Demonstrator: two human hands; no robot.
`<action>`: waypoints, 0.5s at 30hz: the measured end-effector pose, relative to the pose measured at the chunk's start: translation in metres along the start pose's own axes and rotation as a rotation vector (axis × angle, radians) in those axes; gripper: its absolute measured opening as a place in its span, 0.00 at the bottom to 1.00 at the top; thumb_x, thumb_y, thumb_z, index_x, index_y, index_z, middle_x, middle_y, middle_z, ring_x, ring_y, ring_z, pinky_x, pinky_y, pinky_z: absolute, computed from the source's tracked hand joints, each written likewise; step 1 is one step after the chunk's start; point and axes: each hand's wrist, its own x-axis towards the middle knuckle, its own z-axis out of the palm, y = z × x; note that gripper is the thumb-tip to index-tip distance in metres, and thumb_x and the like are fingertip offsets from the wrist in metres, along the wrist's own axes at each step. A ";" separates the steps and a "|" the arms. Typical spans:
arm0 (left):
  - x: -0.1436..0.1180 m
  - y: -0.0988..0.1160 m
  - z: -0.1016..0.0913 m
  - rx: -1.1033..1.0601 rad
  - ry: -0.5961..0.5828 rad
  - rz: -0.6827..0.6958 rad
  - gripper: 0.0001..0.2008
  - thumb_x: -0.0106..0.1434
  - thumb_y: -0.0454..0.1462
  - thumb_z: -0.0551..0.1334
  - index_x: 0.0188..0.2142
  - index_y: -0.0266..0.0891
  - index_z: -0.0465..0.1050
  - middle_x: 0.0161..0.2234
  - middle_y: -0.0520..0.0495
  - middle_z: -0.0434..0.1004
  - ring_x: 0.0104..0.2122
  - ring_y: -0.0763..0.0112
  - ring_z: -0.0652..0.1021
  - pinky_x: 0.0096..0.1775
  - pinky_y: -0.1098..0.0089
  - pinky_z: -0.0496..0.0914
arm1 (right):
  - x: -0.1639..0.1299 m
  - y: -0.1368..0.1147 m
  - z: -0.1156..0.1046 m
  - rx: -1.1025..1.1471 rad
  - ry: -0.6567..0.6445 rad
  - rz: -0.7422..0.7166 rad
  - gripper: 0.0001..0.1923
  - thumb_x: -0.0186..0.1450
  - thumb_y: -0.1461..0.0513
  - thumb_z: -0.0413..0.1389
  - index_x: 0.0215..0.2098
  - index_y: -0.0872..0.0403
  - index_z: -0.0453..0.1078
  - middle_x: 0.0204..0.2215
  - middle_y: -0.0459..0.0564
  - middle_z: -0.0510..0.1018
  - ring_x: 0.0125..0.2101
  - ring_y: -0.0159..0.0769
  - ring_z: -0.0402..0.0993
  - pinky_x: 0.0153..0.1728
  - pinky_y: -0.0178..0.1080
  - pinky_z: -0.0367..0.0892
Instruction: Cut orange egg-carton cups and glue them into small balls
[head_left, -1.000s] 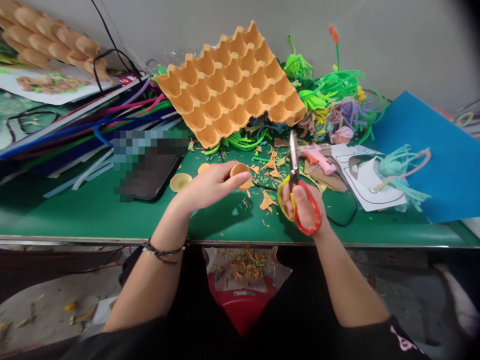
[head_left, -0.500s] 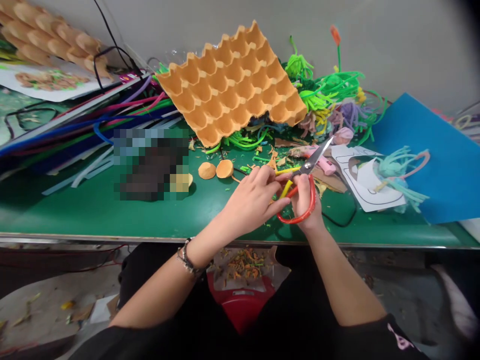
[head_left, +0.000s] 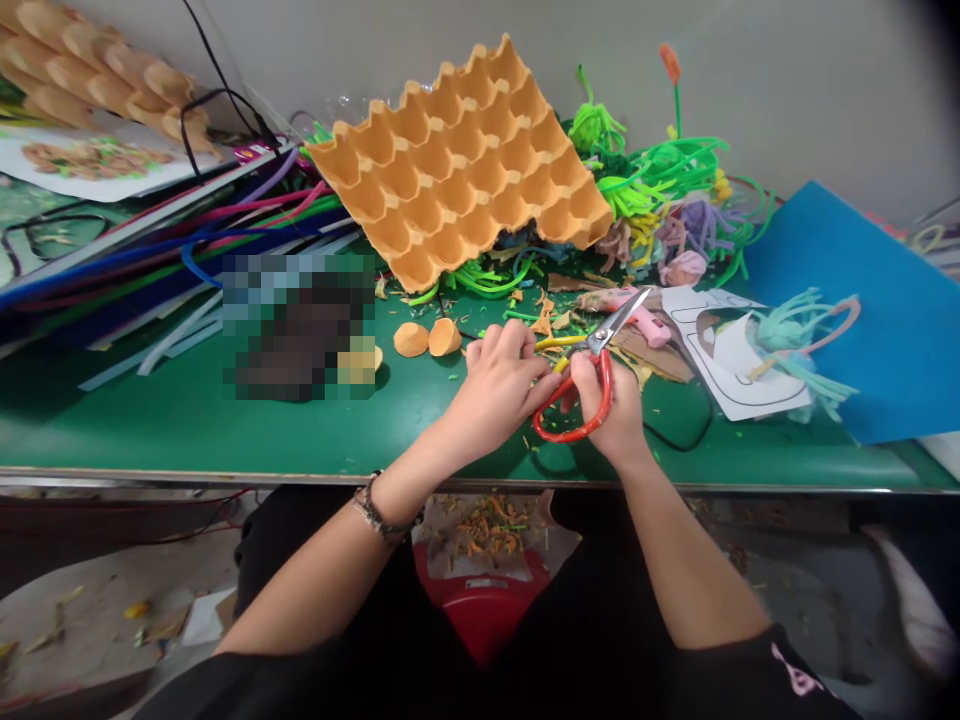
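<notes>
Red-and-yellow scissors (head_left: 598,341), tips forward right

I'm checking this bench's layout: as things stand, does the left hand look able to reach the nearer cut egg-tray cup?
Probably yes: the cup lies close beside the left hand, with nothing tall between them, though that hand's fingers are at the scissors.

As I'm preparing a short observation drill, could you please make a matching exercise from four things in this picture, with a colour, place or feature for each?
1. Scissors
2. Egg tray
3. Glue gun
4. Two orange cups

A. Pink
B. Side by side on the green table
C. Rows of open hollows
D. Red and yellow handles

Pairs: 1-D, 2-C, 3-A, 4-B
</notes>
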 end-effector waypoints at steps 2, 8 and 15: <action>0.000 0.000 -0.002 0.063 -0.008 0.055 0.18 0.68 0.43 0.51 0.27 0.36 0.72 0.36 0.45 0.60 0.39 0.63 0.62 0.39 0.62 0.58 | 0.001 0.000 -0.001 -0.013 -0.031 0.006 0.18 0.66 0.55 0.48 0.20 0.53 0.62 0.12 0.42 0.68 0.16 0.29 0.65 0.20 0.33 0.60; 0.000 -0.007 -0.010 0.194 -0.019 0.135 0.16 0.67 0.41 0.53 0.27 0.36 0.70 0.36 0.44 0.62 0.37 0.63 0.64 0.37 0.63 0.59 | 0.002 -0.001 -0.008 0.076 -0.175 0.054 0.16 0.63 0.57 0.48 0.20 0.54 0.62 0.13 0.42 0.67 0.16 0.26 0.64 0.19 0.32 0.60; -0.003 -0.029 -0.018 0.403 0.072 0.260 0.14 0.68 0.40 0.52 0.30 0.36 0.68 0.35 0.45 0.66 0.34 0.67 0.67 0.34 0.68 0.60 | 0.000 0.000 -0.008 0.399 -0.201 0.159 0.14 0.63 0.52 0.51 0.29 0.54 0.66 0.20 0.41 0.68 0.18 0.24 0.66 0.16 0.30 0.60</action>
